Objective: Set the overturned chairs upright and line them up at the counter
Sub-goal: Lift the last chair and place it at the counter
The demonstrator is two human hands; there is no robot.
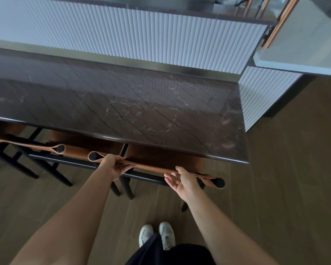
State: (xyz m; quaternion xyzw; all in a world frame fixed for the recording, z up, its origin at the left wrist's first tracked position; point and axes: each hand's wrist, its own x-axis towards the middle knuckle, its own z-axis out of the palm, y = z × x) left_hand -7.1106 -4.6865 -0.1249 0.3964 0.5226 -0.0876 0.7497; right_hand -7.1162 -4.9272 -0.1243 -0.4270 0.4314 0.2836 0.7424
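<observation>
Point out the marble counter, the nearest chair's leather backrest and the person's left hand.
marble counter (141, 104): head view, bare middle of its top.
leather backrest (151, 167): head view, top edge, mid-span.
left hand (113, 166): head view, middle of the hand gripping the backrest.

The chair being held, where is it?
Head view: the chair stands at the right end of the marble counter, seat under its edge, beside a second chair; the left hand grips its backrest.

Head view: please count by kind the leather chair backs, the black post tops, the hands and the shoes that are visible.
leather chair backs: 2
black post tops: 3
hands: 2
shoes: 2
Total: 9
</observation>
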